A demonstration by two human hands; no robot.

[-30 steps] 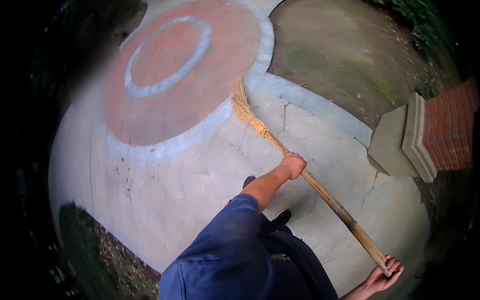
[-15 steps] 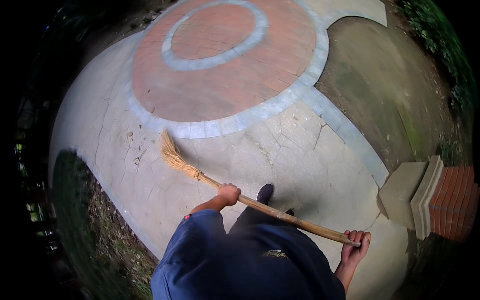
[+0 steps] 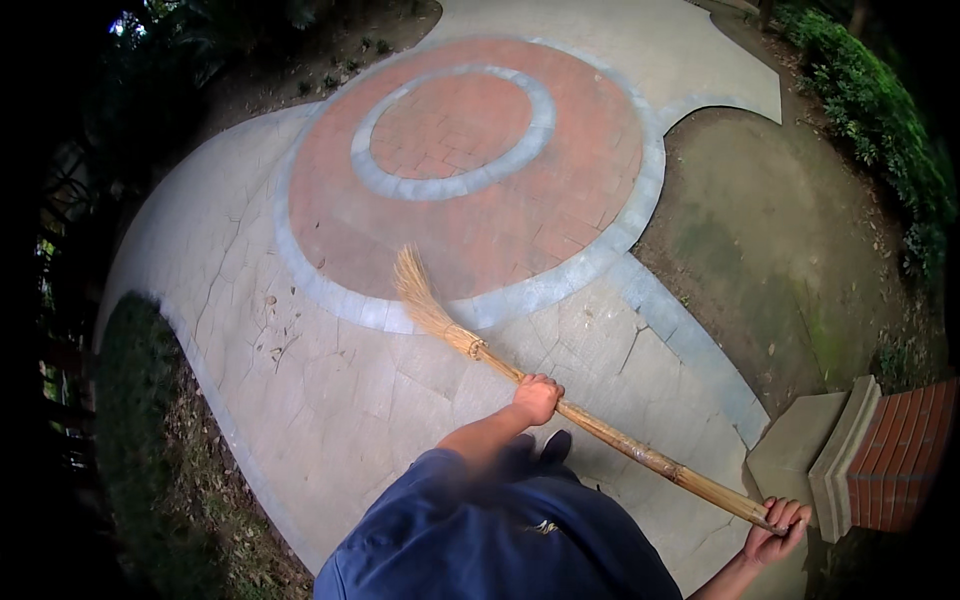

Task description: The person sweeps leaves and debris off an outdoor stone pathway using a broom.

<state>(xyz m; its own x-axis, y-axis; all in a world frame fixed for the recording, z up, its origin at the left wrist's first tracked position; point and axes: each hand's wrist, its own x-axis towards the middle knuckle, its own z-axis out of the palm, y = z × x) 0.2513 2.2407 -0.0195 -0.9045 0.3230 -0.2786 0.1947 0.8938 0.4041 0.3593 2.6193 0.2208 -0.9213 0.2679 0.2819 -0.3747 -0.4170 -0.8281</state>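
We hold the long bamboo-handled straw broom [image 3: 590, 425] with both fists closed: left hand [image 3: 537, 398] mid-handle, right hand [image 3: 775, 530] at its end, lower right. Its bristles lie at frame centre, on the grey paving ring [image 3: 640, 225]. Sweeping too hard, we could scatter the dry leaves [image 3: 275, 345] at left.

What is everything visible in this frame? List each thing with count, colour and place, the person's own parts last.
Long bamboo-handled straw broom: one, tan, slanting across the pale paving, bristles toward the upper left.
Round red brick paving circle with grey stone rings: one, red and grey, upper centre.
Pale cracked stone paving: one area, beige-grey, around the circle and under the person.
Small scatter of dry leaves: a few, brown, on the paving left of the bristles.
Red brick pillar with a pale stone base: one, lower right.
Bare mossy earth patch: one, brown-green, right.
Green hedge: upper right edge.
Dark blue top: one, bottom centre.
Dark shoe: one, below the handle.
Left hand: gripping mid-handle.
Right hand: gripping the handle's end.
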